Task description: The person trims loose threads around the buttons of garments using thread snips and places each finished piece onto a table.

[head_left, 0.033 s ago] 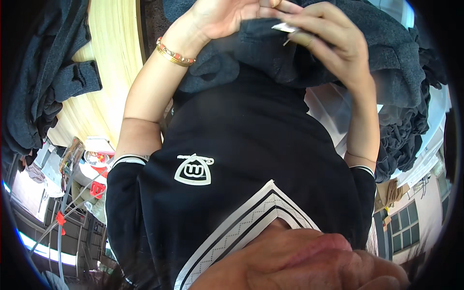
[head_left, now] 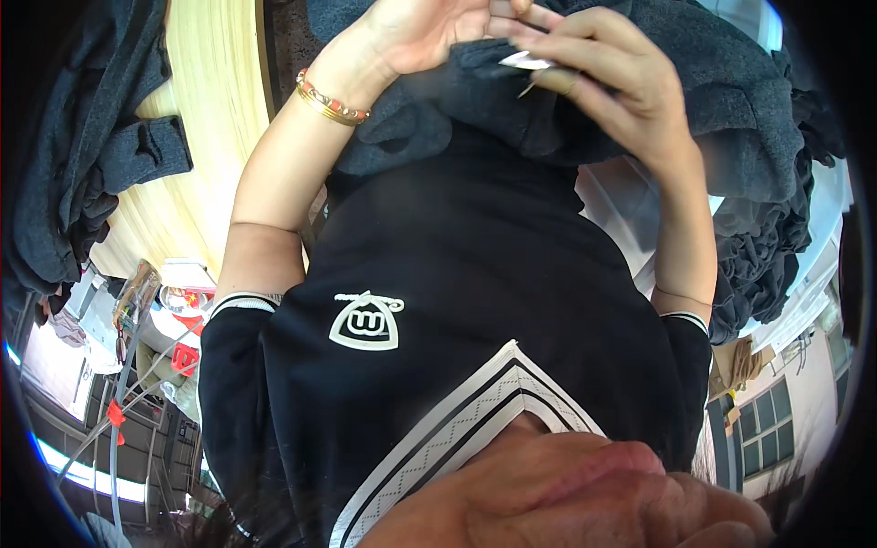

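Observation:
At the top edge of the view, my left hand (head_left: 427, 35) has its palm turned toward me and its fingers bent, the thumb tip against them. The upper part of this hand is cut off, so what it pinches, if anything, does not show. A dark grey garment (head_left: 480, 66) lies bunched just below its fingers and across my lap. Close by on the right, my right hand (head_left: 630, 78) is closed around small thread snips (head_left: 524, 61). One shiny pointed blade and a thinner tip stick out toward the left hand, over the garment; the fingers hide the rest.
At the left, dark grey garments (head_left: 68, 137) hang over a pale wooden tabletop (head_left: 215, 110). More dark cloth (head_left: 763, 242) is heaped at the right, beside pale plastic sheeting (head_left: 831, 247). Cables with a red tag (head_left: 115, 414) run along the lower left. A window (head_left: 766, 429) shows at the lower right.
My right hand has shifted slightly left with the snips, closer to the left hand. A fold of the garment under the fingers has moved a little. The left hand stays nearly in place.

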A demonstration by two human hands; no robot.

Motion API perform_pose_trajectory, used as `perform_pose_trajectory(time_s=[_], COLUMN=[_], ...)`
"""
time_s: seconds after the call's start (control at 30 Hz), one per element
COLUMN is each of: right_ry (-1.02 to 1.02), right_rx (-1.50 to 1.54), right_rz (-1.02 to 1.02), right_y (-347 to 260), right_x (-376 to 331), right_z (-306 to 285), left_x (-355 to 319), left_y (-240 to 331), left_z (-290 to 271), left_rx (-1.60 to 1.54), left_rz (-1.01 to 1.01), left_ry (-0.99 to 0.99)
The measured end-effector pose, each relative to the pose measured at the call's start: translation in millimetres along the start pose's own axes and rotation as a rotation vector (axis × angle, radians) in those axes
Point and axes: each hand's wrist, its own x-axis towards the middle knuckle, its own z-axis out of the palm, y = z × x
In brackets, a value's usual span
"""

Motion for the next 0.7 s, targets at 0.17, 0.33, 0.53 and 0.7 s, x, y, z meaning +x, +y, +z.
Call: perform_pose_trajectory(time_s=[0.17,0.33,0.53,0.7], right_ry=[-0.012,0.350,0.495,0.442], right_rx=[0.247,0.321,0.229,0.098], right_rz=[-0.001,0.221,0.473,0.352], right_y=[3.5,16.1,18.7,24.0], right_x=[-4.0,-18.2,-24.0,-24.7], right_z=[3.7,-25.9,-52.4,-52.1], left_x=[16.1,17.8,7.5,5.6], left_y=[-16.9,-13.8,-11.9,-17.0], left_z=[4.7,6.2,7.5,15.1], left_rx=[0.156,-0.133,0.075,0.243], left_rz=[-0.136,-0.244,-0.161,-0.028], left_ry=[0.161,0.090,0.192,0.090])
